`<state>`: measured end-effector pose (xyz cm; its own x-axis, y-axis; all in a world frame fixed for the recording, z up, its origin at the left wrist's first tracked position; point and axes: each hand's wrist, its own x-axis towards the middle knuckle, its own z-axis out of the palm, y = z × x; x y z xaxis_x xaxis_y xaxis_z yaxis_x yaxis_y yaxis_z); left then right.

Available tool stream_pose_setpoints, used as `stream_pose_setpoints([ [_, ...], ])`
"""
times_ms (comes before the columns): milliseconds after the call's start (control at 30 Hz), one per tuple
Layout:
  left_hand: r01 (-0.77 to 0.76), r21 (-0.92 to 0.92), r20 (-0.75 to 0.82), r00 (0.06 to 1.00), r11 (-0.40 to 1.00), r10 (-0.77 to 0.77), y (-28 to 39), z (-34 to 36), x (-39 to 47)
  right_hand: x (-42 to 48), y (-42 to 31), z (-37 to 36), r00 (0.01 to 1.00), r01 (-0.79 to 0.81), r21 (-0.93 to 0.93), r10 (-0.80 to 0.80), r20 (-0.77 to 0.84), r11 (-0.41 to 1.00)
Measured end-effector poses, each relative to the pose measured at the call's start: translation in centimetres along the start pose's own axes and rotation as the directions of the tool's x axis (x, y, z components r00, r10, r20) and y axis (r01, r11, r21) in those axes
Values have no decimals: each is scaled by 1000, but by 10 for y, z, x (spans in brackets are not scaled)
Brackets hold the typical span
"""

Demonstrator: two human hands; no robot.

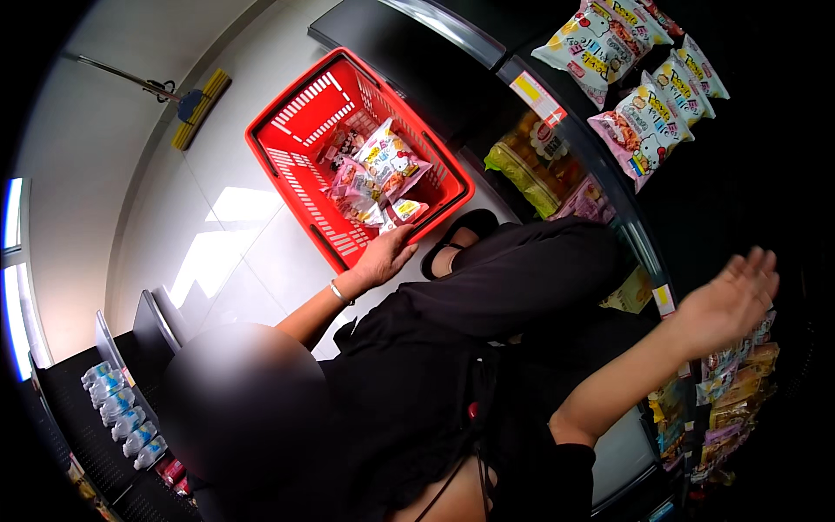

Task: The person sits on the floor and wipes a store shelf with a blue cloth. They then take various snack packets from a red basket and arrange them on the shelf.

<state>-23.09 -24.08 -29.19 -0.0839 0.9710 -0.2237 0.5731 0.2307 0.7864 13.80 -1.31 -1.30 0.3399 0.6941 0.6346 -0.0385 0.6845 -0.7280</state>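
A red plastic shopping basket (264, 147) stands on the tiled floor before me. Inside it, several white-and-pink snack bags (391, 160) with cartoon print lie in a loose heap. The near corner of its rim is held by my left hand (385, 254), which wears a bangle at the wrist. Off to the right, my right hand (730, 300) is raised beside the dark shelving, fingers stretched out and slightly blurred, holding nothing. More snack bags (646, 127) of the same print stand in rows on the shelf (626, 215) at upper right.
My bent leg and sandalled foot (456, 245) are close to the basket. Lower shelves hold yellow-green packages (522, 173) and other packets (734, 411). A yellow-headed mop (202, 111) leans at the wall. Water bottles (121, 408) line a rack at lower left. A blurred patch covers part of the view.
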Motion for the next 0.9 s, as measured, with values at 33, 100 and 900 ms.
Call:
stream_pose_setpoints([
  [33, 75, 1, -29, 997, 997, -75, 3, 6, 0, -21, -1, 20, 996, -79, -14, 80, 37, 997],
  [100, 160, -51, -48, 986, 986, -163, 3, 14, -1, -59, 14, 47, 955, -265, -52, 270, 125, 963],
  [900, 211, -929, -50, 743, 305, -667, -86, 53, 71, -336, 212, 194, -61, 196, -780, 801, 595, 594],
])
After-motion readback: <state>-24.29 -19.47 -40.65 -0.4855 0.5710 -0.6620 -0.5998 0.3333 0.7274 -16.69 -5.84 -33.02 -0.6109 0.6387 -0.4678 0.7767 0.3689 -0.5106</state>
